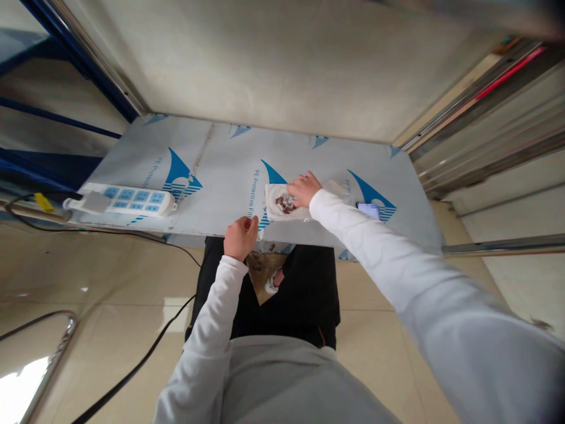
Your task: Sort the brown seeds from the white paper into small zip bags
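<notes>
On the film-covered table lies a white, crumpled plastic bag (pixel 274 206), its mouth spread and small brownish pieces (pixel 286 204) showing inside. My right hand (pixel 304 189) is over the right side of this bag, fingers bent down at the pieces; what the fingertips hold, if anything, is hidden. Near the front edge of the table is my left hand (pixel 241 238), closed with thumb and fingertips pinched together, a little left of the bag and apart from it. Whatever sits in that pinch is too small to make out.
A white power strip (pixel 136 200) with a plug and black cable (pixel 145 347) lies at the table's left. Right of my right hand is a phone (pixel 368 210). The table (pixel 220 159) meets a pale wall behind; metal rails flank it.
</notes>
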